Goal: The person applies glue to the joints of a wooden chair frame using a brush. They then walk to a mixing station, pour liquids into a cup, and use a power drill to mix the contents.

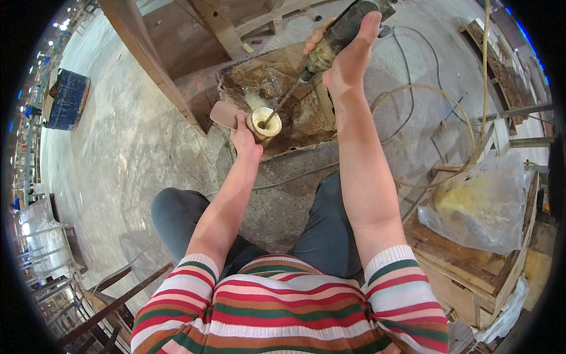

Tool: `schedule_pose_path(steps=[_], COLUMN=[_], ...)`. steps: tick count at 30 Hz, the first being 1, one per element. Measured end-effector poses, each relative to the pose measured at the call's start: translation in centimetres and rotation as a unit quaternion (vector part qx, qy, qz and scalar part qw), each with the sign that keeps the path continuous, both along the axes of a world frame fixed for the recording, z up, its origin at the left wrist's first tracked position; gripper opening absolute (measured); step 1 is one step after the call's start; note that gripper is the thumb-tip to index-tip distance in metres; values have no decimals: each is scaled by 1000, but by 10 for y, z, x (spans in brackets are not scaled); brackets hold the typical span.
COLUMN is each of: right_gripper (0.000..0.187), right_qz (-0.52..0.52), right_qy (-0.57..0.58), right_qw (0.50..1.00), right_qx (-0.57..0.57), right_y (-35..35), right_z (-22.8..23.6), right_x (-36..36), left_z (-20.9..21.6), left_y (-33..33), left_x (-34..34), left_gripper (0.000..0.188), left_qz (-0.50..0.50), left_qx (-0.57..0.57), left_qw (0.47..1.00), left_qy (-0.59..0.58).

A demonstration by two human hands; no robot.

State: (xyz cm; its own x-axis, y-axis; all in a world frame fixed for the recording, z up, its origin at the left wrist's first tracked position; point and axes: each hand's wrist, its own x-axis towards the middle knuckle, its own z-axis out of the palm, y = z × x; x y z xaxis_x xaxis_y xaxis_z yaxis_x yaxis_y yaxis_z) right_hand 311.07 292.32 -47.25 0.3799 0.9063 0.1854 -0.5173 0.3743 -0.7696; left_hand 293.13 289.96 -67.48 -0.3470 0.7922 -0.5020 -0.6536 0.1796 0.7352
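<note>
Gripping drill [345,29], right hand [348,59] (clear plastic bag [486,206] rightward)

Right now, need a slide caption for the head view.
Right hand drives a handheld power drill into a pale round wooden cup steadied by the left hand.

Short-sleeved knit top [283,307] w/ horiz. stripes: red, green, orange, white; ribbed white-edged cuffs above elbows. Dark grey trousers [321,230] on both legs. Forearms bare, no gloves, no watch.
</note>
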Motion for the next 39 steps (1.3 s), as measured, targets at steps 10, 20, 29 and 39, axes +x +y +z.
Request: schedule_pose_path(steps=[10,20,29,39], right_gripper=[67,67,65,50], right_qz=[-10,-12,-11,-22], right_qy=[-28,-17,-28,24], right_qw=[999,1000,1000,999], right_qx=[17,0,0,-1], right_y=[3,3,1,-1], right_z=[-5,-6,-1,9], right_x=[3,0,-3,-7], left_z=[-5,-5,-8,3], left_y=[2,3,5,1], left_x=[-2,0,-3,3], left_gripper=[26,26,27,31], left_qz=[-23,-18,-63,-119], left_qx=[14,-26,-70,-102], left_qw=[999,998,986,976], left_qy=[-27,-60,-139,-148])
